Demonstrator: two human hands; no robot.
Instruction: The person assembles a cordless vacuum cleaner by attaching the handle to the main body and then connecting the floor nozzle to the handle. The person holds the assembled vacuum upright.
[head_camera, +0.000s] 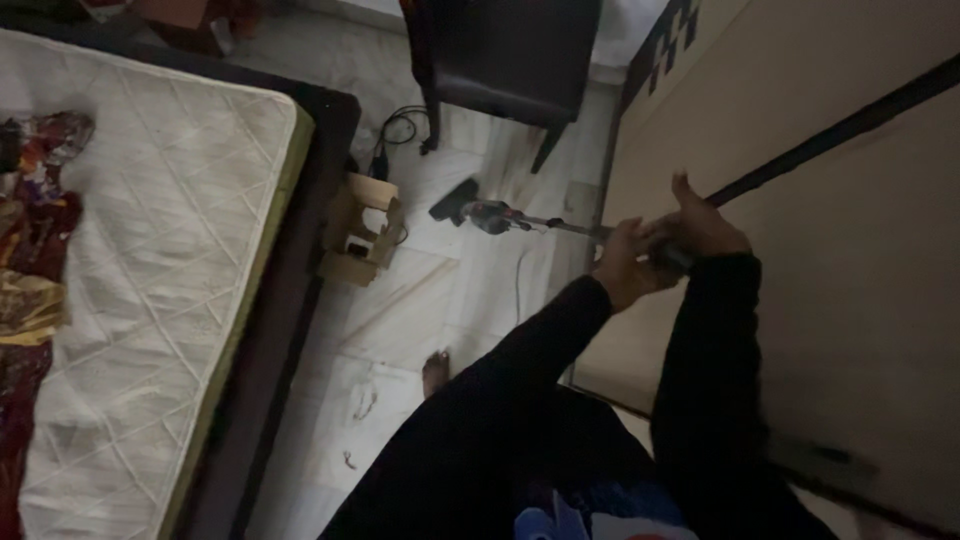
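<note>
Beside the beige wardrobe door (860, 280), the left hand (625, 262) and the right hand (705, 228) are both clenched around the handle end of a stick vacuum (520, 219). Its head rests on the pale tiled floor (400, 330), near a cardboard box (360, 230) and a dark chair (510, 55), with a bare mattress (160, 240) well apart.

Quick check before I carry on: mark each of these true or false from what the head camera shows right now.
1. Both hands grip the stick vacuum's handle. True: the left hand and right hand close on the stick vacuum.
2. The vacuum's head is on the mattress. False: it is on the pale floor, clear of the mattress.
3. A small cardboard box stands on the floor by the bed frame. True.
4. The dark chair lies tipped on its side. False: it stands upright.
</note>
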